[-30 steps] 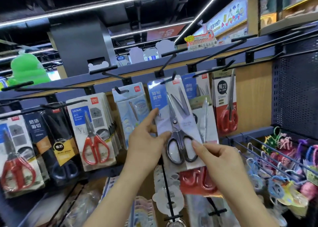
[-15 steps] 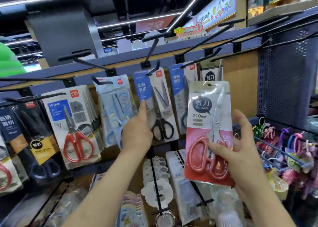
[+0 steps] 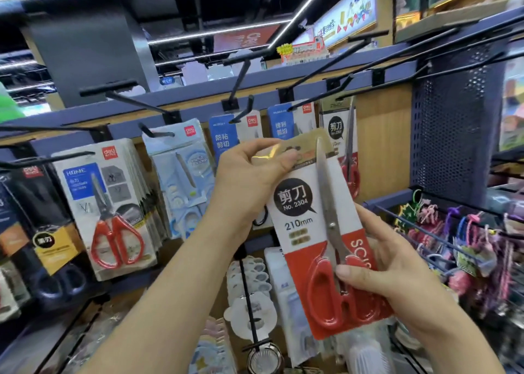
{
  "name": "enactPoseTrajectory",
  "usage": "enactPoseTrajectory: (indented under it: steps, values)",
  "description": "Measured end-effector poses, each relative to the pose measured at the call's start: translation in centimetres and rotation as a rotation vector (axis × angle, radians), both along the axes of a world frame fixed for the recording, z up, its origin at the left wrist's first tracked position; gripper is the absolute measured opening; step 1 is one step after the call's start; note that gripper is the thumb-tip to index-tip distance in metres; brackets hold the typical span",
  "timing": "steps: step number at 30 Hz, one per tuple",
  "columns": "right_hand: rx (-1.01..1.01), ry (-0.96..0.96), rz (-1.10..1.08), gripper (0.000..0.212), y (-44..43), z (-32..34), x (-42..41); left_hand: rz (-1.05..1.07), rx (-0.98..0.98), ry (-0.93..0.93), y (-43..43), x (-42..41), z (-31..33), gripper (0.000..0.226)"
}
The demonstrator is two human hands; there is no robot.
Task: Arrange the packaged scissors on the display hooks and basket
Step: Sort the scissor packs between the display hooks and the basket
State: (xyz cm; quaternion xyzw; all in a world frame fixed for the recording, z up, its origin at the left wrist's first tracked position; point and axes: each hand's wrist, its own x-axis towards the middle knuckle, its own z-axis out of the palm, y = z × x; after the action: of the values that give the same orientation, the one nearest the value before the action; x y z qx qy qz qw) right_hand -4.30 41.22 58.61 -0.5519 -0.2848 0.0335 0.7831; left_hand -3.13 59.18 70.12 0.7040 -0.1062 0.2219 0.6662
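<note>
Packaged scissors (image 3: 312,232) are clasped by both hands: the right hand (image 3: 397,274) grips the handle end from below, thumb across the front, and the left hand (image 3: 249,180) pinches the top edge. Their long axis stands nearly upright, blades up, leaning slightly left. Red handles, steel blades, red-and-white card marked 210mm. Behind the pack stand the display hooks (image 3: 320,92).

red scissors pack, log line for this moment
red scissors pack: in both hands, tilted | left hand: pinches top | right hand: grips handle end | not yet hung
</note>
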Motion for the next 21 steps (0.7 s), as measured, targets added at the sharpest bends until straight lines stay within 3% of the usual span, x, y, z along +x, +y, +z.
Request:
enactPoseTrajectory:
  steps: [2,5,7,15,21]
  values:
    - [-0.012,0.017,-0.047,0.068,-0.6,-0.1,-0.1,0.035,-0.009,-0.015,-0.8,0.5,-0.1,0.013]
    - [-0.078,0.050,-0.180,0.033,-1.7,-0.5,0.0,0.025,0.015,-0.060,-2.4,0.8,0.1,0.010]
    - [-0.162,0.049,-0.269,0.024,-2.7,-0.9,0.3,-0.035,0.036,-0.074,-3.8,0.8,0.4,0.009]
    - [-0.089,0.078,-0.558,0.043,-7.0,0.1,1.5,-0.274,-0.138,-0.017,-11.2,2.3,2.0,0.005]
    - [-0.027,0.044,-0.748,0.064,-7.9,1.6,3.1,-0.175,-0.127,-0.134,-14.0,4.3,3.5,0.016]
